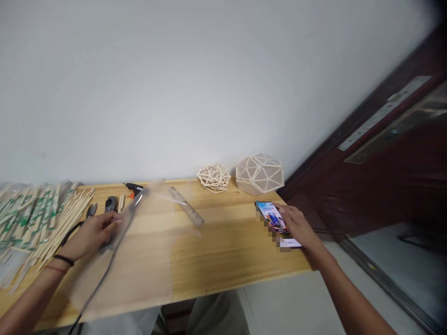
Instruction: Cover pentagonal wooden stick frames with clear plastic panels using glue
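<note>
Phone (275, 221) under right hand (296, 225), wooden table (216, 251), white wall (195, 83), dark door (391, 186)

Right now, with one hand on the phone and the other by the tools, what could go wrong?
The phone lies close to the table's right end under the right hand; a nudge might slide it off. The left hand rests by a black cable that trails over the front edge, so a snag could drag tools along. The glue gun may be hot near the translucent sheet.

Soft even light; edges bend, left side perhaps motion-blurred.
</note>
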The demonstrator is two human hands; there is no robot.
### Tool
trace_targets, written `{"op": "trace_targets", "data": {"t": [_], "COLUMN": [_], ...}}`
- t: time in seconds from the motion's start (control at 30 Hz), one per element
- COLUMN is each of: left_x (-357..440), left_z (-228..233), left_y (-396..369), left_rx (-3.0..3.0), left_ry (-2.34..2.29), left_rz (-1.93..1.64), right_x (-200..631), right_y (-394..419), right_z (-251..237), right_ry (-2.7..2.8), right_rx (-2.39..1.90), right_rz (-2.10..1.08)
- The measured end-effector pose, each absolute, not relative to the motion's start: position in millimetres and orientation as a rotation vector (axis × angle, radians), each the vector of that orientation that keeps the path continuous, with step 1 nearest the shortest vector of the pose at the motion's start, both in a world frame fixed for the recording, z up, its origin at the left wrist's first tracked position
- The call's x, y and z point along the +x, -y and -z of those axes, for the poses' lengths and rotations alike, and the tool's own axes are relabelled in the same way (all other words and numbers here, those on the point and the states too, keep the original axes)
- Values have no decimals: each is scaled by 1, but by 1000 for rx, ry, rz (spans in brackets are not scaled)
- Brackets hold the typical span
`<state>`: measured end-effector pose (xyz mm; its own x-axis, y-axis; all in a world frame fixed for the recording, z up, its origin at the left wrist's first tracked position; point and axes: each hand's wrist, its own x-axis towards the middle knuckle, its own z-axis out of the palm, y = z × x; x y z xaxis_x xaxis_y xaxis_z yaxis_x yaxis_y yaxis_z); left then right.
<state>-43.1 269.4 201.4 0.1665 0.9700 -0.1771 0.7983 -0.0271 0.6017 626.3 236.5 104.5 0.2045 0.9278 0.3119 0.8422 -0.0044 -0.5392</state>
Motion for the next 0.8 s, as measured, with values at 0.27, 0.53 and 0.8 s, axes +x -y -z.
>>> {"op": "trace_targets", "data": {"t": [0.27, 0.53, 0.8], "left_x": [-35, -30, -40], "left_z": [-211, -214, -201], "left_y": [-268, -269, -273], "left_rx": [1852, 1829, 1757], "left_ry": [-1693, -1714, -1670], "left_rz": [-392, -386, -396], "right_x": [622, 619, 627], "right_y": [-233, -227, -204], "right_z": [-107, -112, -119], "right_ry": [1570, 1481, 1452], "right_rx": [-1860, -1827, -1781], "right_rz": [-206, -297, -602]}}
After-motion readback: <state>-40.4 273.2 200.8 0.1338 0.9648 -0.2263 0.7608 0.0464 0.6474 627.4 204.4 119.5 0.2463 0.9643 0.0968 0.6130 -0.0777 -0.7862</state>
